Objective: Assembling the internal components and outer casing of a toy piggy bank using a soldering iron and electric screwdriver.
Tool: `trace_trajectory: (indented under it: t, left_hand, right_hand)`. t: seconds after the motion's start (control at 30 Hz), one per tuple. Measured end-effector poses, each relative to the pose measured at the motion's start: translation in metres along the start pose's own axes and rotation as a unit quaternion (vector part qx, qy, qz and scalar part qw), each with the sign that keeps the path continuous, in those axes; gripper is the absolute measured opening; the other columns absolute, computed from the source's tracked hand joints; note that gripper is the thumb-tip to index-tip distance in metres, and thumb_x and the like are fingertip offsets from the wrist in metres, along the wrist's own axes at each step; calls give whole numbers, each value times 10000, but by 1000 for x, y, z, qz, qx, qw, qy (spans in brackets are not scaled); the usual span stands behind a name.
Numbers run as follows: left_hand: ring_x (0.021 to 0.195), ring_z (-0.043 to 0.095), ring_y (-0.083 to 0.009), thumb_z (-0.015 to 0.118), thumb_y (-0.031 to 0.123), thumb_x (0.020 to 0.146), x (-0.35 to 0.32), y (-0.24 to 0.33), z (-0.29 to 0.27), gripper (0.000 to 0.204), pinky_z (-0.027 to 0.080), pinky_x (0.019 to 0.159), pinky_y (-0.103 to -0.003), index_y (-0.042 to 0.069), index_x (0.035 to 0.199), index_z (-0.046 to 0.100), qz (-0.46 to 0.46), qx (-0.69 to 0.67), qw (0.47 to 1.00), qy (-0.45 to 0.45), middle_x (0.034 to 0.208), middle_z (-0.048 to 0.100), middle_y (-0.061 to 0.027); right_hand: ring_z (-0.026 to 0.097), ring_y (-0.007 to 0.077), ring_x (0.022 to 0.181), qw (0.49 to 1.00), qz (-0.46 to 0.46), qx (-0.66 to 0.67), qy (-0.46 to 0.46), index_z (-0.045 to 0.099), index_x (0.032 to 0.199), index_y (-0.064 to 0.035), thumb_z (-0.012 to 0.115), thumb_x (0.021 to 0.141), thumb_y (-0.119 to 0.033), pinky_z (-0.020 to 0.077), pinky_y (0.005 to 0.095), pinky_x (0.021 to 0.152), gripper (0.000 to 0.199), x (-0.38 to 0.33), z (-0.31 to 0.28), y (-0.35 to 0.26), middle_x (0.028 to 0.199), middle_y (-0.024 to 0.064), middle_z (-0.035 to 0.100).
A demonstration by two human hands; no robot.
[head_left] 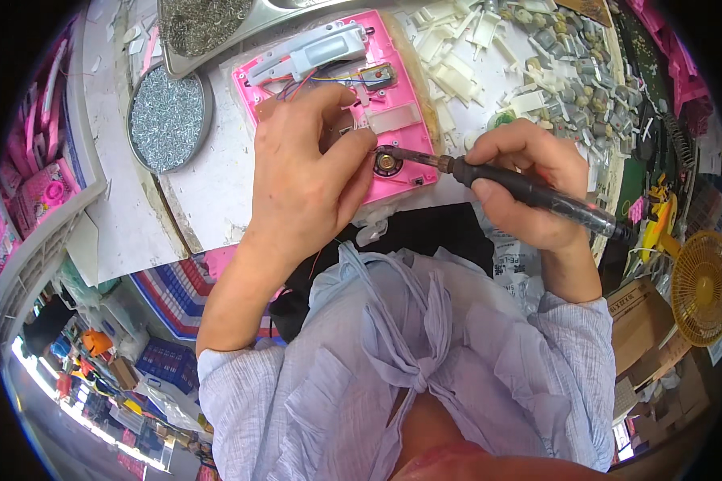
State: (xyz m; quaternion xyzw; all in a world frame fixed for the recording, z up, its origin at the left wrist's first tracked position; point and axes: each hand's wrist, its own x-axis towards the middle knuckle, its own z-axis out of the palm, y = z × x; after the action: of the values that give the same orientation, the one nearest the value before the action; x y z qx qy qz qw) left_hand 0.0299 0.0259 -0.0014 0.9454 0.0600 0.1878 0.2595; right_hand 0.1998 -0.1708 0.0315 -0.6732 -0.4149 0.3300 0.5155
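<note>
My left hand (pixel 309 172) pinches a thin wire down on the open pink casing (pixel 329 104) lying on the white table (pixel 217 172), fingers narrow. My right hand (pixel 529 180) grips the soldering iron (pixel 505 180), tip beside the small round speaker (pixel 387 163) — white lever and wiring already seated (joint itself hidden), back cover not on

pink plastic housing (pixel 393 104): open, flat, wiring exposed, near table's front edge | soldering iron (pixel 521 188): black, near-level, tip at small round speaker (pixel 387 163)
</note>
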Motion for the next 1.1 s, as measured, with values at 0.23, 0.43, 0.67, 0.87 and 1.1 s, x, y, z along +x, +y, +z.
trace_trajectory:
  t: [0.23,0.43,0.67,0.87,1.1]
  left_hand:
    - [1014,586,-291,770,4,723,7,2,-10,247,477,872,-392,47,950,681,-10,-16,997,-72,1237,575,-138]
    - [991,584,-292,762,-9,734,6,1,-7,230,487,862,-397,35,941,671,-12,-41,997,-60,1226,581,-138]
    - [960,597,-288,757,-1,738,12,2,-10,216,477,853,-402,34,931,666,-2,-31,997,-69,1206,590,-132]
    - [994,592,-304,725,34,751,14,3,-9,161,438,799,-411,29,891,644,4,-25,997,-68,1165,605,-125]
    - [999,593,-310,721,26,749,15,3,-9,152,442,797,-403,22,878,641,1,-21,997,-75,1158,608,-127]
  right_hand:
    - [573,62,611,1000,14,-20,-18,642,1018,76,716,803,-21,405,200,549,247,1,-7,-5,795,62,659]
    - [552,28,510,1000,-25,-10,10,678,1001,-16,743,781,-15,367,201,494,229,2,-3,0,593,-7,627]
    - [540,27,513,1000,-9,-1,10,680,1001,-23,745,779,-8,362,204,493,232,2,-1,-1,604,-8,621]
    - [562,49,582,999,12,-20,-25,653,1013,41,726,788,-10,392,204,521,242,4,-3,-5,728,40,644]
    - [496,35,491,999,-39,-31,17,687,990,-35,755,767,-17,351,226,474,233,5,3,0,588,-16,578]
